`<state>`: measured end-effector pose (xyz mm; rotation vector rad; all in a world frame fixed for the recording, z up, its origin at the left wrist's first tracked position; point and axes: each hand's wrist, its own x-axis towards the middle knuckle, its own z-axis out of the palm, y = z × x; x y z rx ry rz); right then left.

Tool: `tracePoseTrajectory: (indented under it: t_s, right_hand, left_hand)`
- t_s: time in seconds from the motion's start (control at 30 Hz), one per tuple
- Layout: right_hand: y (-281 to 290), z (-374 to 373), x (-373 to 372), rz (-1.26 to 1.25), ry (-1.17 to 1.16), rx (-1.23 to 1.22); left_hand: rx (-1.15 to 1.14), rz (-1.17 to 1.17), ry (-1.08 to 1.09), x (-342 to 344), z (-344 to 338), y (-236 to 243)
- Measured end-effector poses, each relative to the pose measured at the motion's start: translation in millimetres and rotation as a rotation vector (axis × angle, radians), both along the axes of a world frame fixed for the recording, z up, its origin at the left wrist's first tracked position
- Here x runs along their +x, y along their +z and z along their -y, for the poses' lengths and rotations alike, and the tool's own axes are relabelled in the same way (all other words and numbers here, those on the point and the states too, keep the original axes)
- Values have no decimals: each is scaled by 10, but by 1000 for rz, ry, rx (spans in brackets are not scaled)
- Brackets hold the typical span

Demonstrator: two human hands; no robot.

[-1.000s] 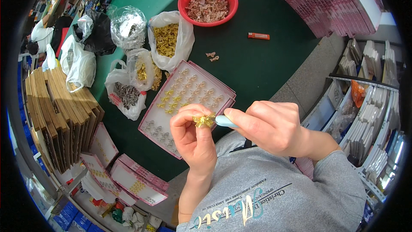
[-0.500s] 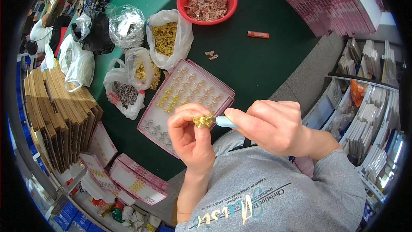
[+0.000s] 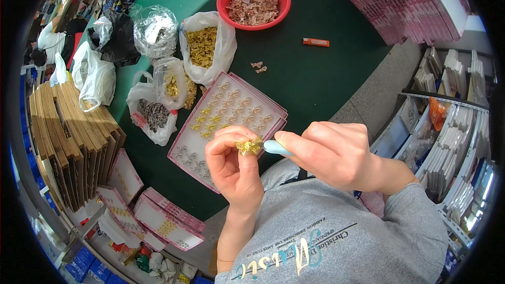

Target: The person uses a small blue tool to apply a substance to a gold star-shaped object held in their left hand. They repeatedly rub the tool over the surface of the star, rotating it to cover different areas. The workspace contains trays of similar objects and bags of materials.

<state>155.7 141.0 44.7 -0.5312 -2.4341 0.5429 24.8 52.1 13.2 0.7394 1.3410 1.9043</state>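
My left fingers [image 3: 218,148] pinch shiny gold butterfly-shaped piece [image 3: 249,146]; right fingers [image 3: 301,148] pinch smooth pale-blue tool [image 3: 276,148] near left fingers.

We look from the person's head through the left of two wide fisheye cameras, facing steeply down, with our picture upright. Nearest us, the grey sweatshirt [image 3: 389,231] spreads along the lower edge, with the left hand [image 3: 234,171] and right hand [image 3: 336,155] close by, just below the middle. Beyond them we see the table [image 3: 326,84] from above; farther off, the shelves [image 3: 471,104] at right bend along the dark rim.
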Motion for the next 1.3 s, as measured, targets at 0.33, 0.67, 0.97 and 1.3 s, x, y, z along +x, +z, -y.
tracePoseTrajectory:
  t_s: [0.33, 0.67, 0.97, 1.3]
  right_hand:
    - [24, -8, 8, 31, 7, -23]
    - [174, -106, 19, 149, 86, 26]
    - [107, -95, 2, 98, 69, 132]
    - [-58, -124, 36, 70, -62, 296]
  left_hand:
    - [27, -12, -21, -21, 13, -36]
    - [-4, -108, -119, -103, 59, -60]
    - [-37, -90, -157, -77, 72, -57]
    - [-100, 390, -153, -23, 81, 24]
